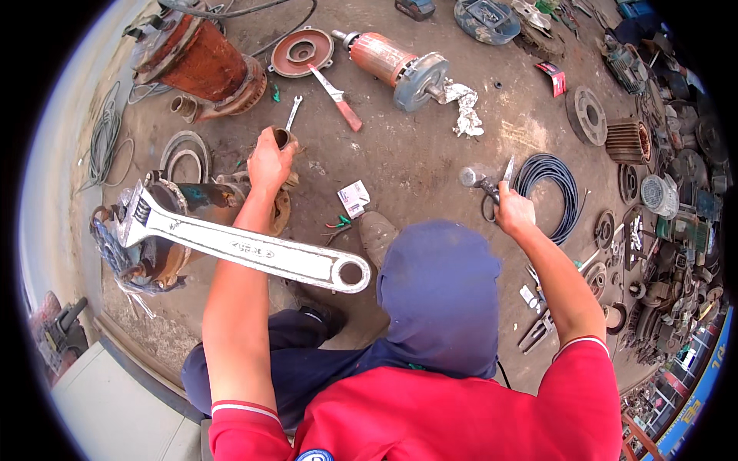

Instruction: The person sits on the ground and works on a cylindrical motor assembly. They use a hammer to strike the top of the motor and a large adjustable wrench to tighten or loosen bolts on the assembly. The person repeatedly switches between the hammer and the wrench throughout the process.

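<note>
My left hand [267, 165] is closed around a rusty, hollow pipe end [283, 138]; whether this joins the rusty machine housing [204, 201] beside it is hidden. A big white adjustable wrench [257, 247] shows in front of my left forearm; what holds it up cannot be seen. On the right, my right hand [515, 211] is closed on a tool with a pointed metal blade [509, 170]. A hammer [467, 177] with a silvery head lies right by that fist, its dark handle reaching toward my fingers. Beside it is a coil of dark cable [565, 188].
Further off are an orange-red motor housing [192, 61], a round red cover [290, 52], a red-handled knife [338, 100], a spanner [294, 112] and a rotor [380, 58]. A small white box [354, 198] lies near my foot. Metal parts [669, 284] crowd the right side.
</note>
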Demonstrator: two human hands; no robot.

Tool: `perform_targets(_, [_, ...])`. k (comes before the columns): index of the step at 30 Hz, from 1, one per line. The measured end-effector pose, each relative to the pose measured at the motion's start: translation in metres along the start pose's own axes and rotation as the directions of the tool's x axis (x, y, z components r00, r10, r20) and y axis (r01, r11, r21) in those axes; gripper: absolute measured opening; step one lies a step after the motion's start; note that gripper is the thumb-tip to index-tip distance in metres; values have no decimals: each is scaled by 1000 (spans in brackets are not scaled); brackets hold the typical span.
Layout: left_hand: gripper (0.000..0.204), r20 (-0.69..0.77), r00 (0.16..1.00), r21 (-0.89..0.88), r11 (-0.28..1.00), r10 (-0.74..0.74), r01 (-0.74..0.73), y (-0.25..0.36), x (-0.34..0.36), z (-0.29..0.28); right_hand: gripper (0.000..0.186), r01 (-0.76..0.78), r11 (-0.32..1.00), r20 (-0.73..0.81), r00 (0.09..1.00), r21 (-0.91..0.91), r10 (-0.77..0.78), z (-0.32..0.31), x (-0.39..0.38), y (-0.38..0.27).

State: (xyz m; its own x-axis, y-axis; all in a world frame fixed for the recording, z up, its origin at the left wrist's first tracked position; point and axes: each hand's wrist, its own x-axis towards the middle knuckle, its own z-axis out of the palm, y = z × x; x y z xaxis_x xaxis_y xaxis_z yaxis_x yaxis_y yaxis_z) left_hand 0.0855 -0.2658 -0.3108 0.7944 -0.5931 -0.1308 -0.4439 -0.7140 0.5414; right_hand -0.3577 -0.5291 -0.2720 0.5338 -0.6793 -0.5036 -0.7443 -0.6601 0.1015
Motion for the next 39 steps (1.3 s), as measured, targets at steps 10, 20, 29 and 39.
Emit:
perform_targets(10, [61,-23,1000,66,998,-8,9,11,2,0,23,54,971,289,949,234,-123,117,-52,-31])
perform_targets(20, [46,-173,982,3,997,-81,82,12,1,13,15,612,540,53,632,578,-773,-201,-97,-203])
perform_targets(29, [47,-66,993,-35,994,-101,99,11,1,8,5,54,949,272,952,310,-143,-207,-108,-283])
perform_targets(39, [46,-135,985,54,992,-105,113,17,2,15,19,215,857,328,858,468,-395,-198,-93,-228])
